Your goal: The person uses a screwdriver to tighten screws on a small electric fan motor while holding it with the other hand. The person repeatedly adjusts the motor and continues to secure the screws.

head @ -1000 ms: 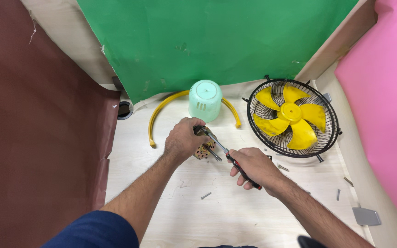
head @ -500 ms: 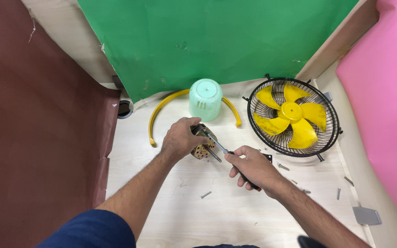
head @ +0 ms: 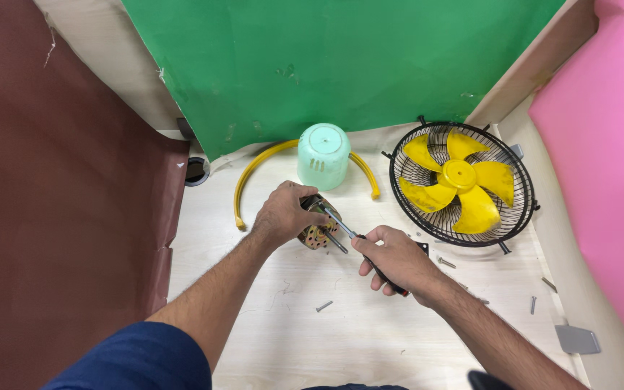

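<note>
My left hand (head: 284, 214) grips a small fan motor (head: 317, 230) with copper windings, holding it down on the pale wooden tabletop (head: 370, 339). My right hand (head: 393, 258) is closed around the dark handle of a screwdriver (head: 343, 225). Its metal shaft points up and left, and the tip rests on the motor beside my left fingers. A thin steel shaft sticks out of the motor toward my right hand.
A mint-green plastic motor cover (head: 323, 154) stands behind the motor, inside a curved yellow ring (head: 254, 170). A black wire grille (head: 514, 217) holding a yellow fan blade (head: 458, 180) lies at the right. Loose screws (head: 324, 306) and a grey plate (head: 577, 339) lie on the table.
My right hand and the screwdriver have shifted slightly toward the motor. My left hand keeps its hold on the motor. Nothing else has moved.
</note>
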